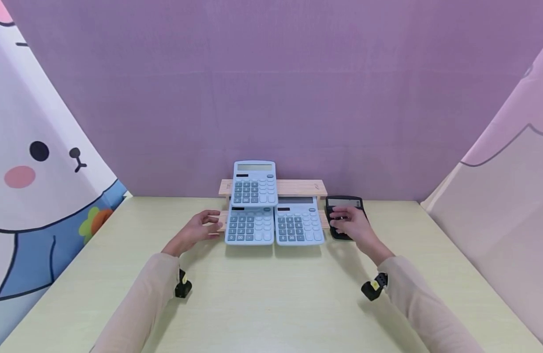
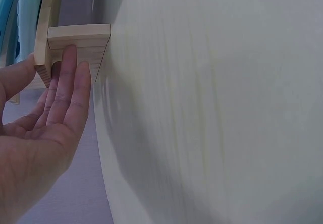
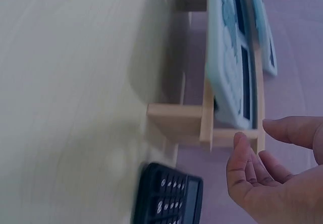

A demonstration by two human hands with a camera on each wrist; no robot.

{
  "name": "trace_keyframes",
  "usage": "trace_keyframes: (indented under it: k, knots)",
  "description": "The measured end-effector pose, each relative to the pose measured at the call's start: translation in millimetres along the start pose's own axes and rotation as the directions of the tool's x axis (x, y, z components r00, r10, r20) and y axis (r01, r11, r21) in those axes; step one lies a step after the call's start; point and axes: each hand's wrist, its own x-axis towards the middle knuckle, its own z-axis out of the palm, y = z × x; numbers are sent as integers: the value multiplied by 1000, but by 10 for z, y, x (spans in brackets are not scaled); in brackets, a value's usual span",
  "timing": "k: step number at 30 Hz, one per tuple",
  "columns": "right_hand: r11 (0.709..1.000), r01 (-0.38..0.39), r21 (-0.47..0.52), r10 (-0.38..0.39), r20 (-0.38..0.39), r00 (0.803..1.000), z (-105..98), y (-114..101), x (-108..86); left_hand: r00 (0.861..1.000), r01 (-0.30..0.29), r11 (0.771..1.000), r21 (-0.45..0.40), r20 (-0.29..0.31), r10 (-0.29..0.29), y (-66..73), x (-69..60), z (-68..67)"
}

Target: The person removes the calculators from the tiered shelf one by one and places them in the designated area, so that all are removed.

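A wooden rack (image 1: 300, 187) with two tiers stands at the back of the table. One light blue calculator (image 1: 255, 184) leans on its upper tier at the left; a left lower calculator (image 1: 249, 225) and a right lower calculator (image 1: 299, 222) rest side by side below. My left hand (image 1: 201, 229) pinches the rack's left end, thumb on one side of the board (image 2: 43, 65) and fingers on the other. My right hand (image 1: 353, 224) hovers just off the right end, thumb and fingers apart. A black calculator (image 3: 169, 196) lies right of the rack, partly hidden by that hand in the head view.
The pale wooden table (image 1: 271, 299) stretches in front of the rack. A purple cloth (image 1: 271, 98) hangs directly behind, with a cartoon-printed cloth (image 1: 42, 206) at the left and a pink and white cloth (image 1: 501, 211) at the right.
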Motion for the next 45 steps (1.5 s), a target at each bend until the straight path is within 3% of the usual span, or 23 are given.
trace_keyframes:
  k: [15, 22, 29, 41, 45]
  knots:
    - [998, -16, 58, 12, 55, 998, 298, -238, 34, 1000, -15, 1000, -21, 5, 15, -45, 35, -9]
    - [993, 0, 115, -9, 79, 997, 450, -327, 59, 1000, -22, 1000, 1, 7, 22, -24, 8, -8]
    - [988, -30, 151, 17, 93, 996, 602, -352, 138, 1000, -9, 1000, -20, 4, 9, 13, -17, -5]
    - [955, 13, 296, -40, 88, 995, 867, -446, 207, 1000, -12, 1000, -9, -4, 12, 4, -13, -7]
    - [939, -7, 344, -16, 64, 998, 949, -479, 244, 1000, -17, 1000, -17, 0, 17, -7, -5, -9]
